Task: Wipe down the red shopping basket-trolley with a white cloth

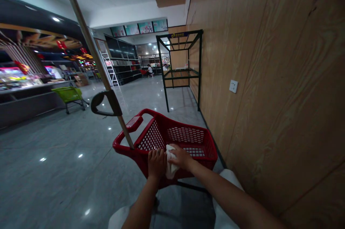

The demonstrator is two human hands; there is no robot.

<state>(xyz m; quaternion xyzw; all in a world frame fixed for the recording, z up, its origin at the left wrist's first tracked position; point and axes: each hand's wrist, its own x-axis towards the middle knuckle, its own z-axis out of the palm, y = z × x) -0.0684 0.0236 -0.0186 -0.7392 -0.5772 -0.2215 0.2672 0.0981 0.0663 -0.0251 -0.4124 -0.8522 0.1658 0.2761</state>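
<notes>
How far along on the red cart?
Done: can't tell; the red cart shows no clear wiped or unwiped areas. In hand: the left hand and right hand hold a white cloth at its near rim. Left: if the whole cart is included, the handle and mesh wall aren't being touched.

Open tile floor (59, 146) leaves wide room left of the red shopping cart (153, 137). Along the cart's right edge, a wood-panelled wall (269, 78) stands close, leaving only a narrow gap. A slanted pole (93, 42) rises at the cart's far left corner, blocking passage there.
</notes>
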